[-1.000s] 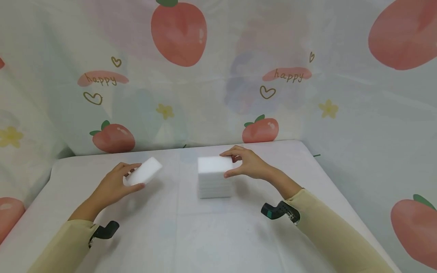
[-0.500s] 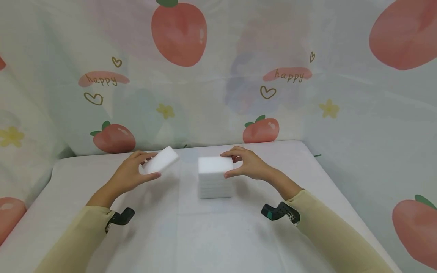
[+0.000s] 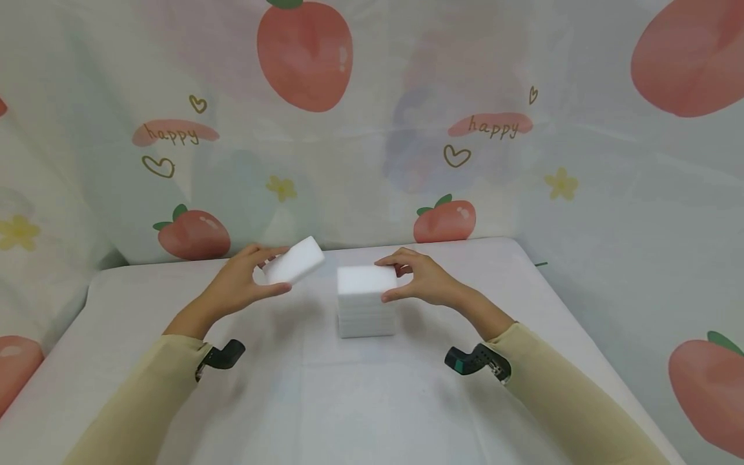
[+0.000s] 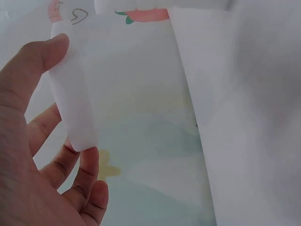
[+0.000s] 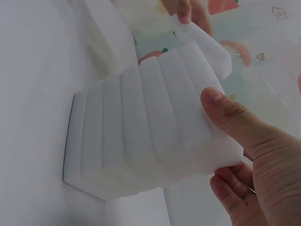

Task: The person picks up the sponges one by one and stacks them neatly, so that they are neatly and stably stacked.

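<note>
My left hand pinches a white sponge block between thumb and fingers, tilted and raised above the table left of a stack. In the left wrist view, the thumb presses one long edge of this block and fingertips support the other. Several identical white sponges form an upright stack at mid-table. My right hand grips the top of it, thumb at the near side and fingers behind. Seen by the right wrist camera, the stack has slightly uneven layers, and the left hand's sponge hangs just beyond its top.
A white cloth covers the table. Behind it hangs a pale curtain printed with peaches, hearts and flowers. Both forearms wear light sleeves with a black wrist camera on the left and another on the right.
My left hand has carried its sponge rightward and up, closer to the stack. The right hand has stayed at the top of the stack, which has not moved.
</note>
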Demonstrator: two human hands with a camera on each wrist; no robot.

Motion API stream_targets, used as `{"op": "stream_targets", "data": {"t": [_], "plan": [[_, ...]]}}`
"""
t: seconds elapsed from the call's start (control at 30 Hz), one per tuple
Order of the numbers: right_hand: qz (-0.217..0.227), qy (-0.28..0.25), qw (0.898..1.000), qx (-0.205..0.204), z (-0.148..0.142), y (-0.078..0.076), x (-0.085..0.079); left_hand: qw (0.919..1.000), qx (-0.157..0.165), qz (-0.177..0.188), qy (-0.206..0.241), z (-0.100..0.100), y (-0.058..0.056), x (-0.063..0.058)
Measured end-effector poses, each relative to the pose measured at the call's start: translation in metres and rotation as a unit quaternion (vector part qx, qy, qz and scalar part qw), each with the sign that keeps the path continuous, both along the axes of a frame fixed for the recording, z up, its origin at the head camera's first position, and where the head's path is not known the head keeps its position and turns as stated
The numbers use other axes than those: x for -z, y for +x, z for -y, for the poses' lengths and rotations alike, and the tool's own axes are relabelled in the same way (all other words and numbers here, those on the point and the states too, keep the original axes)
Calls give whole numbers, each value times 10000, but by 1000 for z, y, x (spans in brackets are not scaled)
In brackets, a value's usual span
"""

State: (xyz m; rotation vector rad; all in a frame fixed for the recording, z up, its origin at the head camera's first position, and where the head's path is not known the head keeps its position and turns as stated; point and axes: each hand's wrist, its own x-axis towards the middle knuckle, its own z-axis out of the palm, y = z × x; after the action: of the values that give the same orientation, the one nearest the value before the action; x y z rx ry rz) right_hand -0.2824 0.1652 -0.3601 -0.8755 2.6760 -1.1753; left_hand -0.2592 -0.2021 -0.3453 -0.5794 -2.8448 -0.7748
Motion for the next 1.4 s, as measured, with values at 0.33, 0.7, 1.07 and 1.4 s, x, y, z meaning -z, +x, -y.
{"op": "stream_targets", "data": {"t": [0.33,0.7,1.07,1.4], "plan": [[51,5,10000,6,0,0,1,9993,281,100,233,-21,-6,-10],[70,55,9999,48,1,-1,2,9973,632,92,370,-48,-12,-16],[115,48,9999,98,1,-1,1,9948,950,126,346,-69,-15,-22],[21,-14,10000,45,0,-2,1,9917,1214,125,410,-82,-19,-20]]}}
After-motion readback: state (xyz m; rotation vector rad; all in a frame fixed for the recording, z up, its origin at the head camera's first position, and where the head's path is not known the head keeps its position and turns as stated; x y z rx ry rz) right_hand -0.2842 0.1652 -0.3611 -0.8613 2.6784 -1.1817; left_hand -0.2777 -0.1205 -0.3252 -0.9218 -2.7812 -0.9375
